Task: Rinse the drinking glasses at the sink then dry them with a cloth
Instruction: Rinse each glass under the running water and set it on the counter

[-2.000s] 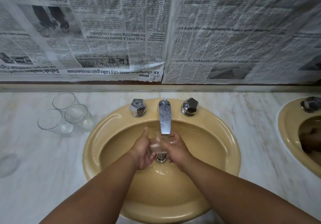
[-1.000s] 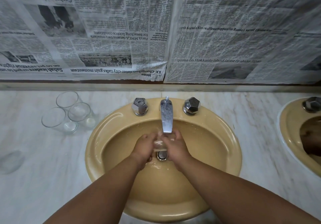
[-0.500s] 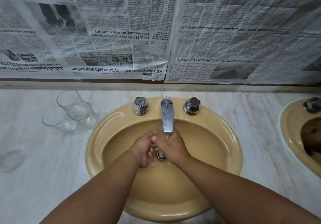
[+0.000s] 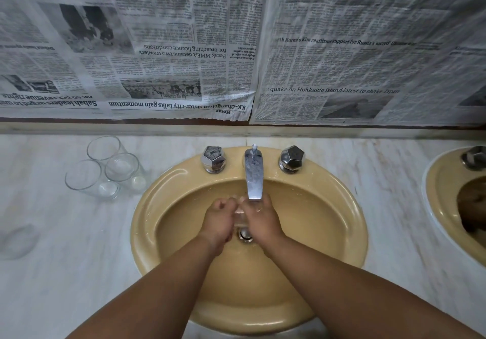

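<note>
Rinsing is why I am curling my left hand (image 4: 219, 220) and right hand (image 4: 263, 220) round a glass (image 4: 240, 217) beneath the spout (image 4: 253, 178). Three glasses (image 4: 110, 171) are waiting along the counter's (image 4: 65, 273) back edge.

Newspaper sheets (image 4: 184, 49) cover the wall above a marble counter (image 4: 65, 273)

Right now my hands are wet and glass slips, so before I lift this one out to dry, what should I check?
1. Grip: left hand and right hand both curl round the glass. Ok.
2. Glass held over the sink, below the spout. Ok.
3. Spout shut off: cannot tell.
4. The three glasses stand upright left of the sink, apart from your arms. Ok.
5. A drying cloth at hand: none in view. Not ok.
</note>
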`<state>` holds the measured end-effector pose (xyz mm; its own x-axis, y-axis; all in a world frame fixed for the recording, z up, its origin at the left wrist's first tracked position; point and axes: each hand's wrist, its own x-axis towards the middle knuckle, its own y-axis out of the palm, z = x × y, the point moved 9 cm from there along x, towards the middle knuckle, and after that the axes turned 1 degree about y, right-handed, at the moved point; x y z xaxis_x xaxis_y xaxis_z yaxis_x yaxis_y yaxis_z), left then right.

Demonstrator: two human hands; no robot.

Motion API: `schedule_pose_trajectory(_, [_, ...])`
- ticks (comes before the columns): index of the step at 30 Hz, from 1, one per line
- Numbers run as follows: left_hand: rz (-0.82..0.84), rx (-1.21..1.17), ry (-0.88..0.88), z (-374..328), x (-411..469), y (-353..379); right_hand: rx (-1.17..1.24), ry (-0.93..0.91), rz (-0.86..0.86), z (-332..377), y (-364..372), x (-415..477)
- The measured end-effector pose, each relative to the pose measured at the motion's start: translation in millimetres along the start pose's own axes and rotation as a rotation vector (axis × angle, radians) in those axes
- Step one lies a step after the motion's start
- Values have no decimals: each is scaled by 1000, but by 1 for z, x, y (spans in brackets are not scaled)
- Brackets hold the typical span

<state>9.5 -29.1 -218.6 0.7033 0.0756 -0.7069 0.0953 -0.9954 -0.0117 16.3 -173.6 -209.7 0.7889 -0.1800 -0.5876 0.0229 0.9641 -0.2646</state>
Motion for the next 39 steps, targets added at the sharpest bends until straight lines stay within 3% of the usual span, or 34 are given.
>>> schedule_pose_trajectory(2, [-111,107,317,-22,-6,-5,208,325,51,-18,2,-3])
schedule_pose_trajectory(4, [-84,158,364,-22,-7,0,218,345,99,-16,0,-6])
schedule_pose_trajectory(5, [-39,100,258,-15,-3,-1,173,235,94,-9,-2,-2])
schedule_pose_trajectory(8, [132,-194,-386,29,-3,6,-105,-193,44,14,-2,3])
schedule_pose_trajectory(9, [144,-224,-459,36,-4,7,-229,-262,37,17,5,-1])
schedule_pose_trajectory(11, [112,-203,-369,32,1,6,-270,-206,-19,15,5,0])
schedule_pose_trajectory(15, [-76,-45,91,4,4,-7,182,291,30,-10,4,-6])
schedule_pose_trajectory(17, [-27,-39,15,9,6,-7,145,213,50,-4,1,-4])
schedule_pose_trajectory(19, [112,-163,-291,28,1,-1,-53,-66,24,13,-3,-1])
schedule_pose_trajectory(21, [169,-182,-438,36,-4,3,-304,-264,41,20,4,-7])
schedule_pose_trajectory(23, [128,-105,-299,27,2,4,-280,-157,3,14,1,-8])
schedule_pose_trajectory(26, [0,-9,67,2,5,1,155,240,30,-7,-2,-12])
schedule_pose_trajectory(28, [48,-48,-11,11,6,4,101,199,33,0,-8,-13])
schedule_pose_trajectory(31, [222,-244,-435,41,-5,16,-301,-180,-10,24,-12,-11])
schedule_pose_trajectory(33, [248,-268,-496,47,-4,20,-443,-316,7,28,-2,-15])
schedule_pose_trajectory(35, [172,-242,-360,39,5,18,-241,-201,3,25,-7,-14])
schedule_pose_trajectory(37, [67,-189,-170,27,11,8,8,37,42,13,-8,-12])
schedule_pose_trajectory(39, [51,-190,-158,27,13,4,64,105,95,11,-5,-14])
